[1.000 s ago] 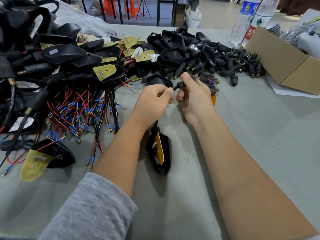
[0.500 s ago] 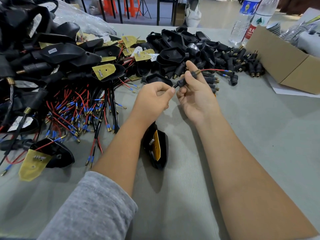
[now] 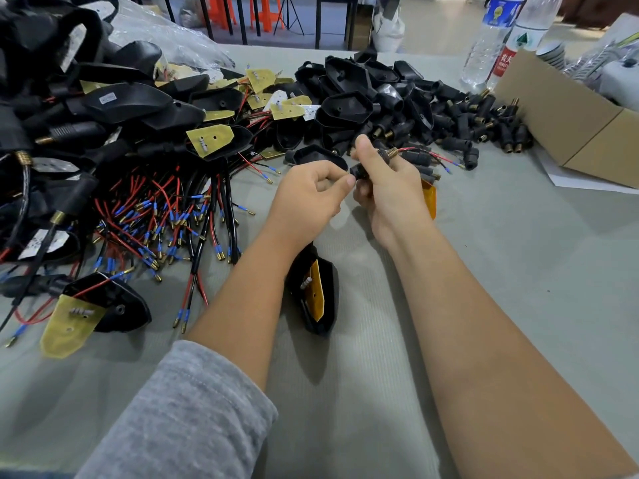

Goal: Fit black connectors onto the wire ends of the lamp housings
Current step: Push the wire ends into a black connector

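1. The grey cloth-covered table (image 3: 518,271) fills my view, and both of my bare forearms reach over it from the near edge.
2. On the left lies a heap of black lamp housings with yellow circuit boards and red and black wires tipped in blue (image 3: 145,174); I judge these are still waiting for connectors.
3. Far centre and right is a pile of loose black connectors with brass ends (image 3: 466,122), just beside a brown cardboard box (image 3: 570,122) and two clear water bottles (image 3: 498,39).
4. Under my wrists hangs or rests one black lamp housing with a yellow board (image 3: 314,292); I cannot tell whether it touches the cloth.
5. My right hand (image 3: 390,188) is curled round a black connector with a brass threaded end (image 3: 380,157), thumb on top. My left hand (image 3: 307,198) pinches at that connector's near end with thumb and forefinger.
6. The connector's long axis runs from lower left to upper right. Thin red and black wires (image 3: 428,157) come out of the brass end and trail right, away from both hands. The housing lies on the opposite, near side, so the left hand is nearer it.
7. The lead between housing and connector is hidden behind my left hand, and how far the connector is seated I cannot make out.
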Tool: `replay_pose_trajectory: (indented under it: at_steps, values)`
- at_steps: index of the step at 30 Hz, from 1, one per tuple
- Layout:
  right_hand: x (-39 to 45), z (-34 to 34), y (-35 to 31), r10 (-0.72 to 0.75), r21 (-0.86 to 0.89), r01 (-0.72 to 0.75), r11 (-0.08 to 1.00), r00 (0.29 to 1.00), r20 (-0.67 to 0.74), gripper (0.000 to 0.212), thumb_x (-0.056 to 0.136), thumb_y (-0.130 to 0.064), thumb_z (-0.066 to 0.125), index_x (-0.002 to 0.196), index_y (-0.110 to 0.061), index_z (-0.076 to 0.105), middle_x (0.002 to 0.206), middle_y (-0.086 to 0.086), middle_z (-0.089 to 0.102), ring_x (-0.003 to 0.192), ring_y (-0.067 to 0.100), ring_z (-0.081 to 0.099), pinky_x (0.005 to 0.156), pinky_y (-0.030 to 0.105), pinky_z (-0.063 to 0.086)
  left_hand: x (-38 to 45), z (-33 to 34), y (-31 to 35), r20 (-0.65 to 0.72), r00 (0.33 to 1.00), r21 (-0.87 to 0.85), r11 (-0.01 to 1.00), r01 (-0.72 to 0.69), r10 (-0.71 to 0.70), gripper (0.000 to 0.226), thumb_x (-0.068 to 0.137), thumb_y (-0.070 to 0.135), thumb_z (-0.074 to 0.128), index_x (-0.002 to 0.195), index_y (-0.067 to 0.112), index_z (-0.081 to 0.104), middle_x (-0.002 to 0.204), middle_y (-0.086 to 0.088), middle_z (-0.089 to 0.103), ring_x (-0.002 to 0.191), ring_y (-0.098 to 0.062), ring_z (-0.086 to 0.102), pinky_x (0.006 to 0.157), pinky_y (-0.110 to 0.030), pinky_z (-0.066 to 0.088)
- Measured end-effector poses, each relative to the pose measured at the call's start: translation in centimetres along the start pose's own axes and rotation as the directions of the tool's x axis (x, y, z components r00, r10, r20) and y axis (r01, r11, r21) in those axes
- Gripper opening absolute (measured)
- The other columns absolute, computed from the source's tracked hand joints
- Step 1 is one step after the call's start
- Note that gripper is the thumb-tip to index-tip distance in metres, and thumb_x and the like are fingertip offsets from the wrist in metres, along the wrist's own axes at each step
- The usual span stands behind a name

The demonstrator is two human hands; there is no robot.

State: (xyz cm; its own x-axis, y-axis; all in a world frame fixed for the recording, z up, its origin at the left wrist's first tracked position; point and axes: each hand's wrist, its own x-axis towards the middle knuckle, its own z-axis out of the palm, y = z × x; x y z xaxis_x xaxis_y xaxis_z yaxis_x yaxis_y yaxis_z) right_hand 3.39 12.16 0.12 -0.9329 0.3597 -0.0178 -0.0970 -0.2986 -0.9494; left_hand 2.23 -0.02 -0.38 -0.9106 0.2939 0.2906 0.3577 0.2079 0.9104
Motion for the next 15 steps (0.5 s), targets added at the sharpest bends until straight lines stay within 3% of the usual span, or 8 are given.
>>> replay_pose_trajectory:
  at_steps: [3,5,10,15]
  values:
    - [-0.05,0.08,-0.16,0.068,0.178,-0.076,0.981,0.996,0.050,0.028,0.098,-0.033,0.053,0.102,-0.008,0.066,0.069,-0.002,0.060,0.050,0.008,0.046,0.056,0.023,0.040,0.10,0.10,-0.12,-0.031,0.999,-0.013,0.999,0.031,-0.032,0.018,0.096,0.018,0.057,0.082,0.011,0.066,0.057,-0.012,0.055,0.055,-0.015,0.049,0.055,-0.023,0.041]
    - [-0.16,0.10,-0.25,0.074,0.260,-0.087,0.962,0.996,0.058,0.024,0.101,-0.026,0.048,0.106,-0.009,0.064,0.071,0.000,0.062,0.051,0.008,0.048,0.057,0.023,0.042,0.14,0.16,-0.25,-0.039,0.998,-0.010,0.999,0.040,-0.040,0.019,0.097,0.019,0.057,0.080,0.013,0.065,0.056,-0.004,0.054,0.055,-0.014,0.049,0.055,-0.023,0.042]
    - [-0.31,-0.02,-0.20,0.005,0.136,-0.016,0.991,0.997,0.082,0.020,0.102,-0.022,0.051,0.096,-0.010,0.066,0.072,0.002,0.059,0.054,0.009,0.048,0.054,0.021,0.043,0.04,0.07,-0.38,-0.035,0.999,-0.038,0.999,0.014,-0.015,0.024,0.098,0.022,0.055,0.076,0.014,0.060,0.051,0.004,0.054,0.051,-0.010,0.048,0.054,-0.019,0.042]
    - [-0.19,-0.17,-0.34,0.020,0.157,-0.031,0.987,0.997,0.070,0.018,0.098,-0.024,0.058,0.093,-0.010,0.068,0.069,0.000,0.060,0.053,0.009,0.046,0.054,0.020,0.043,-0.05,0.23,-0.21,-0.012,1.000,-0.037,0.999,0.028,-0.029,0.026,0.099,0.029,0.053,0.079,0.013,0.059,0.048,0.005,0.057,0.051,-0.006,0.052,0.055,-0.016,0.043]
